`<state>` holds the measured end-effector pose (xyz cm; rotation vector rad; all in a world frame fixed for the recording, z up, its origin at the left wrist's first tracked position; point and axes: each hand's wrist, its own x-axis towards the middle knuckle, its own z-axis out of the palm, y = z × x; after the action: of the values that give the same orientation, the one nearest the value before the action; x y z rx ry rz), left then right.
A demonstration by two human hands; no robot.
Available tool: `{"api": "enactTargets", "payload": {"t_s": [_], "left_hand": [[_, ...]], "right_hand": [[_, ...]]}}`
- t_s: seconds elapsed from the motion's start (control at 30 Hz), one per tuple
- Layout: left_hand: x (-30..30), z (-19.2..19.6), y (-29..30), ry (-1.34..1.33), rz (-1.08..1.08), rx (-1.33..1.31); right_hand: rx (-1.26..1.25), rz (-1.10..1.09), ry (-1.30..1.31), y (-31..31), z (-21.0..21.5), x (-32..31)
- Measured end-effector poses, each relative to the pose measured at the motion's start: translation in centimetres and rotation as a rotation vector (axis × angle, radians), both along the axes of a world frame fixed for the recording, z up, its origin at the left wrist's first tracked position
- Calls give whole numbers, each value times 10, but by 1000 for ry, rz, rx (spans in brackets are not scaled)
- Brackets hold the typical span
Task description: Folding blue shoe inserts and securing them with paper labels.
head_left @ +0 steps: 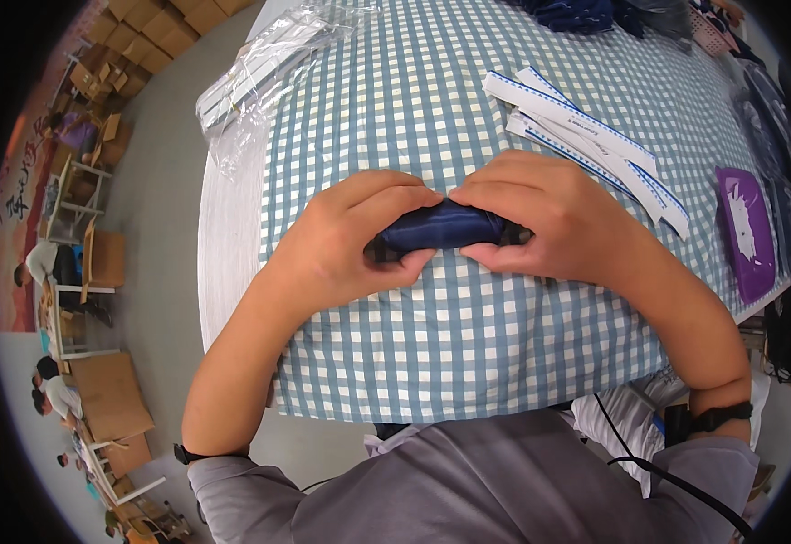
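Note:
Between my two hands lies a small roll of shiny navy-blue cloth (441,227), with darker ends tucked into my palms. My left hand (346,236) is closed round its left end, thumb on the near side and fingers on the far side. Gripping the right end the same way is my right hand (545,218). The fingertips of both hands almost meet over the top of the roll. Under it spreads a blue-and-white checked tablecloth (395,344). The cloth's exact kind is hard to make out.
White paper strips with blue edges (586,136) lie beyond my right hand. A purple plastic tray (747,236) stands at the right, beside dark bagged items (772,136). Clear plastic bags (264,72) rest far left; dark blue cloth (577,14) lies at the far edge.

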<state>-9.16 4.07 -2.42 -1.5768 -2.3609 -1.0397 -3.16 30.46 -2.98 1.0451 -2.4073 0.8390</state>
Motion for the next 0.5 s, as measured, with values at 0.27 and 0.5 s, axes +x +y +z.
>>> {"api": "enactTargets", "payload": {"t_s": [0.27,0.5], "left_hand": [[3,19,-4,-304,-25,-62],[28,37,-10,-917,-31,144]], "right_hand": [[-169,-34,-441,1,20,9],[-488,45,-851,2,39,25]]}}
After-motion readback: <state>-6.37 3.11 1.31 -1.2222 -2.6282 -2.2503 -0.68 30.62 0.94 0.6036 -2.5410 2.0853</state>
